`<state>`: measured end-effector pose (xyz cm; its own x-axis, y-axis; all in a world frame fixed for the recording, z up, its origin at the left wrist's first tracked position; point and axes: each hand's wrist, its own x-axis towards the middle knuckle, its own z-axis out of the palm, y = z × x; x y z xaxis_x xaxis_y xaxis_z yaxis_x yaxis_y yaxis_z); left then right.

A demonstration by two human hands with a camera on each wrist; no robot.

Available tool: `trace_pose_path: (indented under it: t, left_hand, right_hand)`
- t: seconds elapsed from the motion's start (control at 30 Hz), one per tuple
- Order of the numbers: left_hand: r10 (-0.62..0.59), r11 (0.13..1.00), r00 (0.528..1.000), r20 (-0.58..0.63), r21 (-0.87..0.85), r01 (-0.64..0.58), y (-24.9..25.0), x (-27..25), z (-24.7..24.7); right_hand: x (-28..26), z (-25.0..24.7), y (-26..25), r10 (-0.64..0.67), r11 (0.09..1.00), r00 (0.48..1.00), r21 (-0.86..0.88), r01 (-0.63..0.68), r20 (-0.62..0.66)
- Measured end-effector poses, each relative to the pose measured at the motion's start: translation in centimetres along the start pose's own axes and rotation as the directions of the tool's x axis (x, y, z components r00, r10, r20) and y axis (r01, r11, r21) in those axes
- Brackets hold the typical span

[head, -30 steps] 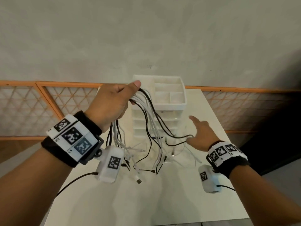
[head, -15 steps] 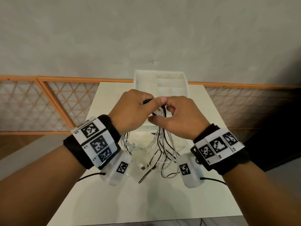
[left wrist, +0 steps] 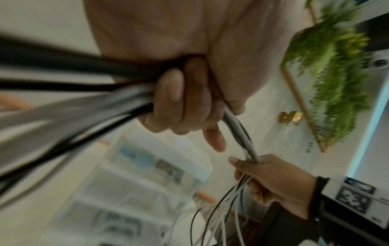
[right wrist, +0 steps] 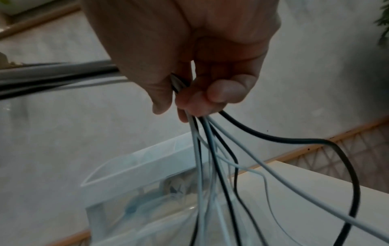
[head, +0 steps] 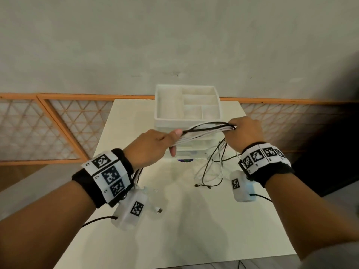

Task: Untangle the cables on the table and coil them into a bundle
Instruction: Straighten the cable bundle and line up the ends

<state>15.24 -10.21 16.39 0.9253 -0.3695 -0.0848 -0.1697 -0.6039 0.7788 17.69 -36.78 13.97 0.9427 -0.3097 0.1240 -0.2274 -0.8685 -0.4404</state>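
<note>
A bunch of black and white cables stretches level between my two hands above the white table. My left hand grips one end of the stretch, fingers curled round the strands. My right hand pinches the other end, and the loose lengths hang from it down to the table, where their plugs lie. More cable ends trail on the table under my left wrist. In the left wrist view the right hand shows holding the strands.
A white drawer organiser with an open compartment tray on top stands at the table's far edge, right behind the cables. A wall with orange lattice panels runs behind. A green plant panel shows in the left wrist view.
A second ago only my left hand held the bunch, raised. My right hand then joined it, took hold, and has slid right, drawing the cables out level between both hands.
</note>
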Motion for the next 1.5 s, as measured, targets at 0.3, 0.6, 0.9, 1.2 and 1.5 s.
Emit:
trace_pose_path:
  t: [0.3, 0.6, 0.9, 1.2, 1.5]
  left_hand:
    - [-0.274, 0.955, 0.957, 0.094, -0.089, 0.282, -8.3, -0.8, 1.4]
    - [-0.176, 0.98, 0.968, -0.178, -0.123, 0.156, -5.1, 3.4, -1.1]
    - [-0.21, 0.978, 0.947, -0.241, -0.059, 0.202, -5.8, 4.3, -0.5]
    - [-0.292, 0.953, 0.94, -0.178, 0.036, 0.302, -8.1, 2.2, 3.5]
    - [-0.171, 0.972, 0.984, 0.046, 0.168, 0.162, -5.3, 1.1, 5.1]
  right_hand:
    - [4.1, -2.2, 1.5, 0.134, 0.985, 0.986, 0.126, -0.121, -0.097]
    - [9.7, -7.5, -3.1, 0.158, 0.863, 0.921, 0.504, 0.046, -0.356]
    - [8.5, -1.3, 4.0, 0.099, 0.837, 0.958, 0.543, 0.066, -0.27]
    - [-2.3, 10.8, 15.9, 0.26, 0.934, 0.84, 0.096, -0.344, 0.477]
    - [-6.9, 4.7, 4.0, -0.082, 0.961, 0.869, 0.269, -0.06, 0.488]
